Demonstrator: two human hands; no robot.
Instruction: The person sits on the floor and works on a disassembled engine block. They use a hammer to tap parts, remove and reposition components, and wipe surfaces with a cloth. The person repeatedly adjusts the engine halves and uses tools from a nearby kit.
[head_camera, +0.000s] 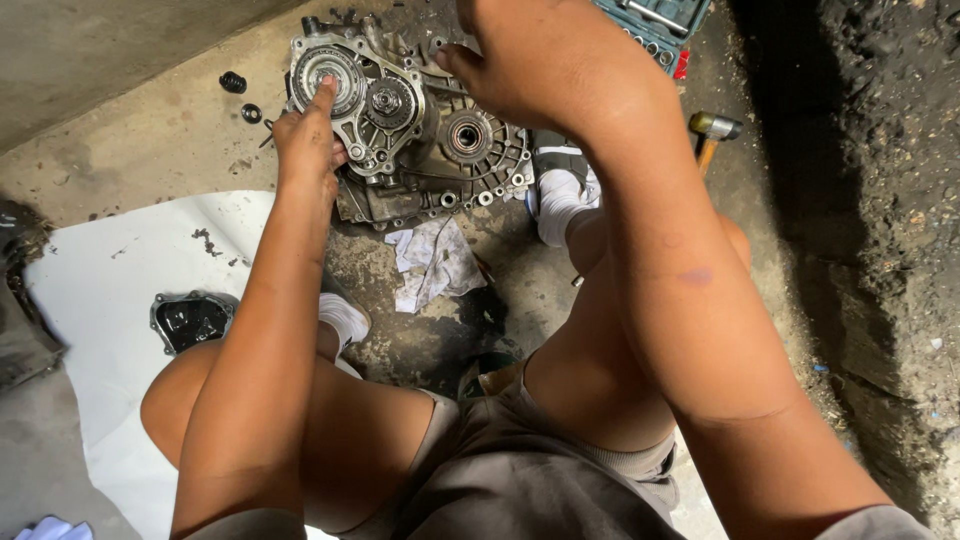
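While left hand (308, 150) fingertip presses gear (328, 80), far left on gearbox casing (420, 160), I see right hand (560, 65) loosely curled, empty, over far-right edge.

Both hands reach forward: left hand (308, 140) points its index finger, right hand (545, 60) hangs loosely curled.

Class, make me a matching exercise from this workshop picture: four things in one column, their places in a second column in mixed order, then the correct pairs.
Things:
1. hammer
2. crumpled rag
3. dark metal cover
4. left hand

Places:
A. on the white sheet, beside the left knee
B. forefinger on the round geared part at the upper left of the gearbox housing
C. on the ground at the right, beyond the right forearm
D. on the ground just in front of the housing, between the feet

Pairs: 1-C, 2-D, 3-A, 4-B
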